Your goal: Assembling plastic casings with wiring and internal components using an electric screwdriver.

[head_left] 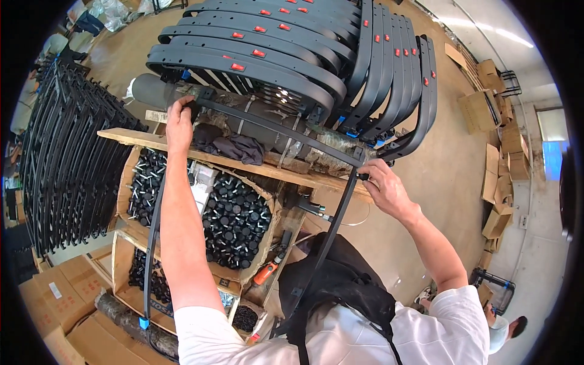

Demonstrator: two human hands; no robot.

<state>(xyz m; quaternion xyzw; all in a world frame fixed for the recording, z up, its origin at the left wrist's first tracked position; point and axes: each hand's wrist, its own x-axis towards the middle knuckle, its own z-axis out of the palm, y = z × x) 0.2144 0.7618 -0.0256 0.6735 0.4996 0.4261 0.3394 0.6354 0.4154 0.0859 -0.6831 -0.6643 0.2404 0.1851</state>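
Note:
A black metal frame (274, 126) rests across the bench, and its side bars run back toward my body. At its left corner my left hand (179, 125) is closed, with a black levelling foot (194, 108) at the fingertips, partly hidden. My right hand (388, 190) pinches another black levelling foot (363, 177) against the right corner. Below my left forearm, a cardboard box (272, 210) holds many round-headed black feet with metal studs. A dark cloth (240, 149) lies on the bench behind the wooden plank (286, 174).
Curved black frames (292, 64) with red tags are stacked just beyond the bench. More black frames (73, 164) stand at the left. An orange-handled power tool (266, 272) hangs beside the box. Cardboard cartons (483, 109) line the right wall, and another person (500, 328) is at lower right.

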